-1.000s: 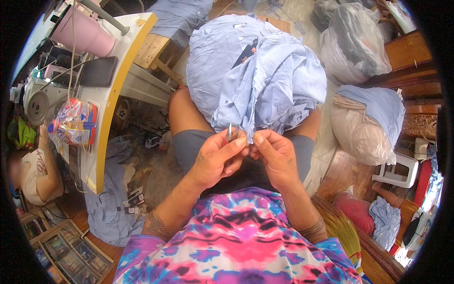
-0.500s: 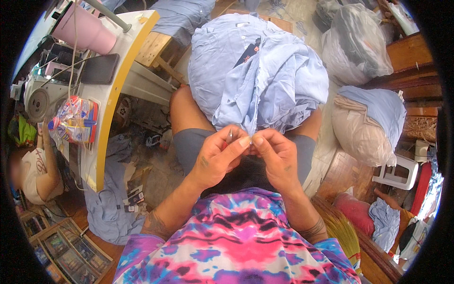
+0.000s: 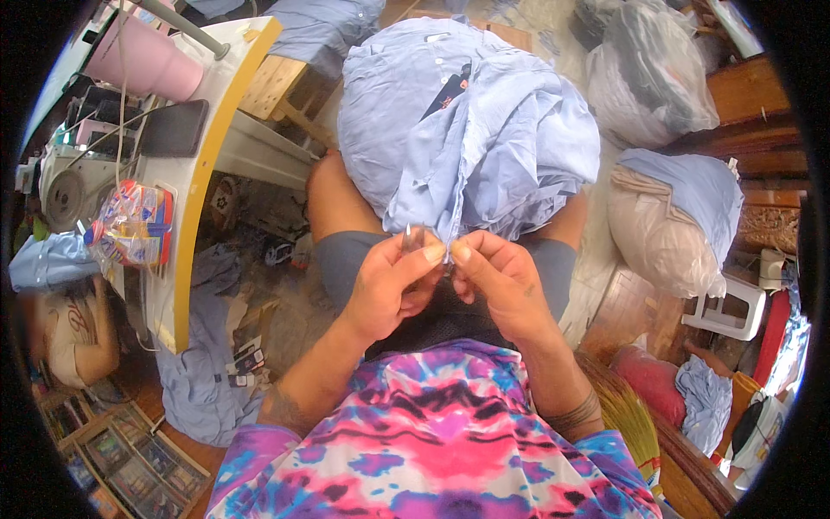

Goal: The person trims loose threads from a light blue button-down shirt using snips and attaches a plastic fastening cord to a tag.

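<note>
Cloth, a pale blue garment (image 3: pixel 527 130), lies in a broad heap at twelve o'clock from me, over and between my thighs, with one narrow strip of it reaching down to my fingers. My left hand (image 3: pixel 393 284) and right hand (image 3: pixel 501 281) are nearly touching, each closed in a thumb-and-finger pinch on that strip. Gripping it from both sides seems to let me control a small bit of the edge, and having the bulk so near leaves the strip some slack. My left hand also holds a small pointed tool (image 3: pixel 409 239), its tip up toward twelve, probably tucked there so the thumb and finger can pinch freely; I cannot tell exactly what kind it is.

The fabric looks thin and soft, full of creases and loose folds, bunched more deeply toward one o'clock. Small buttons and a pale label (image 3: pixel 437 38) show near its far edge, and a dark tag (image 3: pixel 443 95) with an orange-red mark lies on top. Whether the heap is one piece or several, I cannot tell.

At ten o'clock, the worktop (image 3: pixel 184 182) carries a dark phone (image 3: pixel 173 128) and a pink tumbler (image 3: pixel 149 59), presumably put aside to free my lap.
</note>
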`<action>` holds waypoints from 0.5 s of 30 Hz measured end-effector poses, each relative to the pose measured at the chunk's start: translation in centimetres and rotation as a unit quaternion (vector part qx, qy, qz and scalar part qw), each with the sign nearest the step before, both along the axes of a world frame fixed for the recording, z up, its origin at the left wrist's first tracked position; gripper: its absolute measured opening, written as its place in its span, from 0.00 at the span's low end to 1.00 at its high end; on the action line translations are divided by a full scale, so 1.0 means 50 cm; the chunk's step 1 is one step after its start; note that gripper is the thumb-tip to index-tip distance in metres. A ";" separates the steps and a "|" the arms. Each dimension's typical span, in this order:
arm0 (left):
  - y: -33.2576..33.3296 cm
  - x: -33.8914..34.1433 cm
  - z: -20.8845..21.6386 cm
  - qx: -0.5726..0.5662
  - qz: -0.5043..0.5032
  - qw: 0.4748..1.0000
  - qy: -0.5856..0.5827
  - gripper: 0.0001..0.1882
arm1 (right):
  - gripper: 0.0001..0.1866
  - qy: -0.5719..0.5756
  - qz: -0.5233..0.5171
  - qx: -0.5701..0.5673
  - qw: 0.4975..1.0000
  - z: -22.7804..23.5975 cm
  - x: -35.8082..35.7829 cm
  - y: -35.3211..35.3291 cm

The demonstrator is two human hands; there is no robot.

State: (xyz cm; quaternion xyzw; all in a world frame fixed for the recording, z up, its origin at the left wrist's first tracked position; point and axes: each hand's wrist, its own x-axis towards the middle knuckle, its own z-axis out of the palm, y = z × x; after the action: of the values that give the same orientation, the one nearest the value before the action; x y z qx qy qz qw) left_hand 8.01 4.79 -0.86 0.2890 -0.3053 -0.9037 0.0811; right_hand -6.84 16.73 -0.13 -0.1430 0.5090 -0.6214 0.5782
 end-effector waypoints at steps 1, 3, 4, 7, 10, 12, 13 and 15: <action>0.001 -0.001 0.001 -0.117 0.004 0.993 0.002 0.08 | 0.14 0.028 0.002 0.008 1.000 0.007 0.000 -0.003; 0.003 -0.005 0.008 -0.345 0.013 0.939 0.006 0.09 | 0.14 0.063 -0.004 0.022 0.998 0.015 0.001 -0.007; 0.003 -0.006 0.011 -0.338 0.023 0.941 0.015 0.09 | 0.15 0.070 -0.011 0.027 0.997 0.018 0.003 -0.007; 0.007 -0.019 0.039 -0.353 0.019 0.935 -0.013 0.09 | 0.15 0.083 -0.011 0.020 0.996 0.017 0.002 -0.006; -0.005 -0.006 0.032 -0.212 -0.020 0.977 0.000 0.09 | 0.15 0.053 0.017 -0.004 0.998 0.015 0.000 -0.004; -0.010 -0.003 0.015 -0.096 -0.013 0.995 0.036 0.10 | 0.15 0.030 0.044 -0.018 0.998 0.015 -0.002 -0.003; -0.012 -0.002 0.006 -0.038 -0.009 0.998 0.054 0.10 | 0.15 0.023 0.059 -0.022 0.998 0.013 -0.003 -0.004; -0.018 -0.003 -0.008 0.038 -0.006 0.996 0.078 0.09 | 0.15 -0.004 0.082 -0.033 0.996 0.008 -0.011 -0.007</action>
State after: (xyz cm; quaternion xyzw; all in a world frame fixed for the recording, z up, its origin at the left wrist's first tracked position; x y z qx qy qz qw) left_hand 7.85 3.88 -1.28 0.2189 -0.2649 -0.9350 0.0875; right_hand -7.40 16.39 0.27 -0.2008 0.4725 -0.5888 0.6243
